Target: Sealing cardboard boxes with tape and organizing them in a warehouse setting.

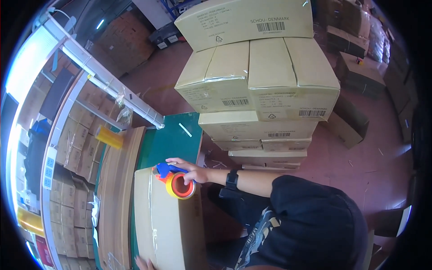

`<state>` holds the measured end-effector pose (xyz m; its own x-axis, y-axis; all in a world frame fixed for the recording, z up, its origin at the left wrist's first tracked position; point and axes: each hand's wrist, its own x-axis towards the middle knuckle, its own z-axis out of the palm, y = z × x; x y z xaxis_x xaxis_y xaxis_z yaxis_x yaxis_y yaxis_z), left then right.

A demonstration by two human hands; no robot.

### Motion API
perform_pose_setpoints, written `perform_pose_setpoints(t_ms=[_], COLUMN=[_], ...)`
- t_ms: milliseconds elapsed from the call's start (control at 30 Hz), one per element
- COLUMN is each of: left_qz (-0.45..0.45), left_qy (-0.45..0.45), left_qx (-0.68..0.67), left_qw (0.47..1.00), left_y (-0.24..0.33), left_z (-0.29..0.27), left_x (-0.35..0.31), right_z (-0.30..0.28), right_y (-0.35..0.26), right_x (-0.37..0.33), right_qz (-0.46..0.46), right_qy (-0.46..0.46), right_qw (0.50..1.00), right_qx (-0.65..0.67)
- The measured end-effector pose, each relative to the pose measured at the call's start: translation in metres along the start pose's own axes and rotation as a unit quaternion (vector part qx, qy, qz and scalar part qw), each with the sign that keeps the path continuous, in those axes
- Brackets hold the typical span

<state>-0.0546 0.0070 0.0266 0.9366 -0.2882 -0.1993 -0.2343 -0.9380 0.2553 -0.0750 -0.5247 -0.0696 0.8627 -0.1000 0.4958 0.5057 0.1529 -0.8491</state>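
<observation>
A long cardboard box [168, 220] stands on the green-topped bench, with a strip of clear tape running along its top seam. My right hand [191, 173] is closed around a tape dispenser [164, 171] with a blue handle and a roll of yellow tape on an orange hub. The dispenser rests at the far end of the box, over the taped seam. At the lower edge of the picture, my left hand [144, 263] lies against the near left side of the box. Only some of its fingers show, stretched out.
Beyond the bench, taped cartons [292, 94] rise in a tall stack. Wooden boards [119, 193] and a yellow tape roll [109, 137] lie on the bench's left side. A white metal frame [108, 85] slants over it. An opened carton [344, 121] sits on the red floor [342, 175].
</observation>
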Motion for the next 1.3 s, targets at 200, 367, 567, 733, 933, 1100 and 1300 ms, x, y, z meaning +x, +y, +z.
perform_pose_setpoints(t_ms=[200, 367, 567, 733, 933, 1100, 1300], left_qz=[-0.352, 0.034, -0.004, 0.115, 0.312, 0.369, 0.358], left_qy=[-0.010, 0.398, 0.241, 0.313, 0.055, -0.094, 0.169], left_qx=[-0.579, -0.377, -0.776, -0.636, -0.801, -0.700, -0.600], left_qw=[0.735, 0.835, 0.584, 0.696, 0.507, 0.604, 0.695], left_y=[0.191, 0.070, 0.110, 0.175, 0.397, 0.536, 0.601], left_z=[0.007, 0.164, 0.139, 0.094, -0.063, -0.083, -0.021], left_x=[-0.161, -0.146, -0.137, -0.067, 0.009, 0.102, 0.147], right_z=[0.017, 0.027, 0.016, -0.025, -0.056, -0.098, -0.122], right_y=[-0.006, -0.023, -0.167, -0.334, -0.452, -0.442, -0.426], right_x=[0.007, 0.003, -0.019, -0.077, -0.135, -0.158, -0.216], right_qz=[0.044, -0.003, -0.195, -0.332, -0.381, -0.289, -0.225], right_qy=[0.012, 0.051, 0.072, 0.151, 0.356, 0.526, 0.456], right_qw=[0.986, 0.991, 0.962, 0.879, 0.721, 0.594, 0.656], right_qx=[0.159, 0.122, -0.178, -0.307, -0.456, -0.536, -0.558])
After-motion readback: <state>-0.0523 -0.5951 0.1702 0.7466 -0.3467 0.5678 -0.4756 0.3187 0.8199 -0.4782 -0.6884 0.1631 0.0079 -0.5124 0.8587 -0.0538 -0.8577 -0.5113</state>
